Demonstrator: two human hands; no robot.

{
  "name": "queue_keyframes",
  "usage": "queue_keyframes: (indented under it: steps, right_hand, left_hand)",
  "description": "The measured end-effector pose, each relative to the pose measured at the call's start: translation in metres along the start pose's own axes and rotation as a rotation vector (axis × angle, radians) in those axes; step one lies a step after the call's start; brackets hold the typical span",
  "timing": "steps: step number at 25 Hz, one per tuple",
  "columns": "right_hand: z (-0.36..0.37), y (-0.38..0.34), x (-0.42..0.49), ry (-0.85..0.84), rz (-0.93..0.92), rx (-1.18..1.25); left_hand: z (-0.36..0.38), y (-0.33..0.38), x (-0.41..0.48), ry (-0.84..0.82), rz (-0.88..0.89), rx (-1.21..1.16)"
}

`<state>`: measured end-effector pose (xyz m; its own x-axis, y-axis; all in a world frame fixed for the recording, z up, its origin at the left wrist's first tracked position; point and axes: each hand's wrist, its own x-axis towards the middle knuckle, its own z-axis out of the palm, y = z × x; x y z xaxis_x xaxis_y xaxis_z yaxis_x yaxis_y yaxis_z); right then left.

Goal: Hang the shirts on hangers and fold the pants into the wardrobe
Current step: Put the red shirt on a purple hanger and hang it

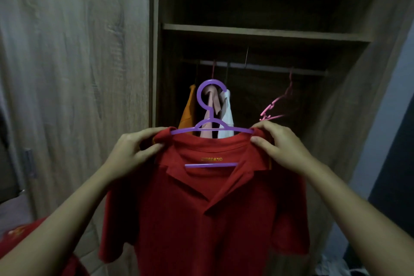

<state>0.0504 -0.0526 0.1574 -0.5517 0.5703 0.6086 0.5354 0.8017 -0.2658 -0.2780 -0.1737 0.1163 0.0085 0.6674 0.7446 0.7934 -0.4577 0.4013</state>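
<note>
Nearest, below the left hand (132, 152), a second red garment (20, 233) lies waiting. The red short-sleeved polo shirt (201, 219) hangs open-collared between both hands, already threaded onto the purple plastic hanger (211, 82). Each hand pinches a shoulder of the shirt over a hanger tip, the right hand (280, 148) mirroring the left, probably to seat the fabric evenly so it will not slide off. The hook stands clear above the hands, free to catch the metal wardrobe rail (268, 67) beyond. Behind the hands an orange garment (188, 114) and a white garment (226, 112) already hang there, and an empty pink hanger (273, 105) hangs past the right hand.
</note>
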Motion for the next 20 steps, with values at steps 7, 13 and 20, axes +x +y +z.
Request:
queue_keyframes:
  steps: [7,13,20]
  right_hand:
    - [-0.010,0.006,-0.012,-0.266,0.154,0.155]
    - [-0.001,0.007,-0.011,-0.078,0.068,0.041]
    - [0.007,0.017,-0.008,0.137,0.173,0.156]
  left_hand:
    - [0.001,-0.005,0.000,-0.058,-0.074,-0.180]
    - [-0.002,0.001,0.010,-0.110,-0.091,-0.234]
    - [-0.009,-0.001,0.010,-0.101,-0.130,-0.400]
